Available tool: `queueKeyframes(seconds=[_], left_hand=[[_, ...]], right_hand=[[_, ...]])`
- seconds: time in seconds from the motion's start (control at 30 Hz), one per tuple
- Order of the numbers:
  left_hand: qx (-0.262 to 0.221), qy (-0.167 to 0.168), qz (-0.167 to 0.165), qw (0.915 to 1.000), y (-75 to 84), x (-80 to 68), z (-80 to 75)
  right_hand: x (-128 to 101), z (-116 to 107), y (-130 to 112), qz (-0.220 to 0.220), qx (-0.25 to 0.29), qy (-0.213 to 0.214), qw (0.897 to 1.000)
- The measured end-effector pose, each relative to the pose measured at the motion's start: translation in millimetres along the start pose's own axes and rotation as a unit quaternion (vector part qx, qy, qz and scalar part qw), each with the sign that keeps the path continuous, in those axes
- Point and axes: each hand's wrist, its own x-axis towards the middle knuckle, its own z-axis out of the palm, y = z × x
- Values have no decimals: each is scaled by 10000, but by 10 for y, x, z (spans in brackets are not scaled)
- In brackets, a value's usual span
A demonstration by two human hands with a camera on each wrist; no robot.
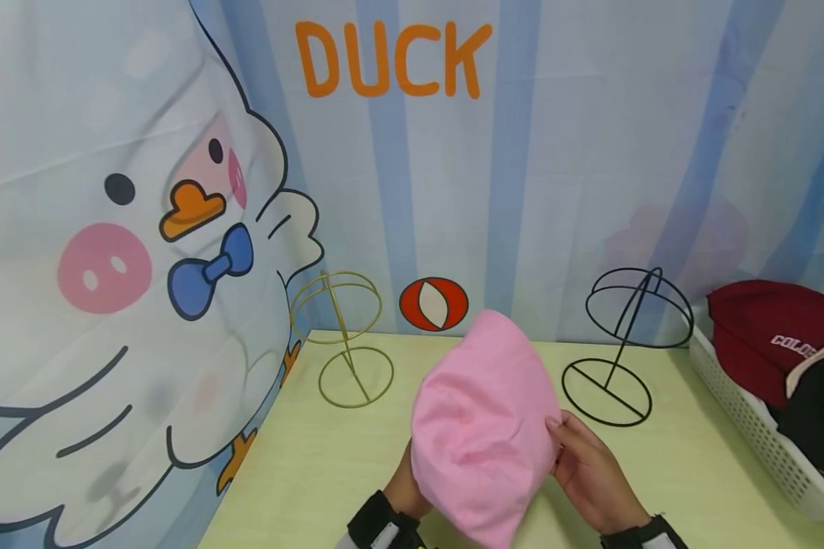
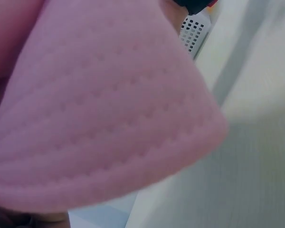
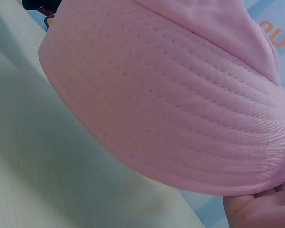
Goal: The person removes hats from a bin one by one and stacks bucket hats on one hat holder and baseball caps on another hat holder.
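A soft pink bucket hat [image 1: 484, 427] with a creased crown is held up above the front of the table between both hands. Rows of stitching run along its brim [image 3: 156, 104], which fills much of the right wrist view. My right hand [image 1: 593, 476] pinches the hat's right edge between thumb and fingers. On the other side, my left hand [image 1: 407, 482] holds the hat's left edge, its fingers mostly hidden behind the fabric. Close up, the stitched brim [image 2: 109, 109] also covers most of the left wrist view.
A gold wire hat stand [image 1: 355, 377] is at the back left of the pale yellow table [image 1: 281, 488]. A black wire hat stand [image 1: 607, 390] stands back right. At the far right, a white perforated basket [image 1: 748, 423] holds a dark red cap [image 1: 769, 335] and a black one [image 1: 820, 415]. Behind hangs a duck-print curtain [image 1: 590, 152].
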Motion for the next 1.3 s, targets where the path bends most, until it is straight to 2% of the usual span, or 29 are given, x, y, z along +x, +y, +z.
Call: queueKeyframes(seconds=[0.03,0.1,0.2,0.3,0.47,0.6,0.9,1.13,1.3], left_hand=[[-48,8,37,10000,-9,19,4],[-909,-59,-130,9958,5,57,19],[-1202,-233,-80,9924,57,85,32],[-1238,-345,67,9917,101,94,30],[-1085,-321,289,9932,108,118,9],[-915,-103,335,9952,88,166,1],[-432,203,200,9987,62,225,-62],[-14,568,-90,9983,85,237,-114],[41,735,-30,9973,125,245,-126]], right_hand=[[1,-1,0,-7,-7,42,10000],[2,-2,-1,-22,-32,138,9999],[4,-3,-4,-47,-51,247,9997],[8,-8,-10,-101,-41,263,9996],[5,-22,-24,-168,28,221,9996],[-4,-31,-36,-201,102,144,9996],[11,-72,-37,-351,284,64,9990],[22,-100,-37,-385,304,44,9988],[27,-114,-45,-439,370,71,9983]])
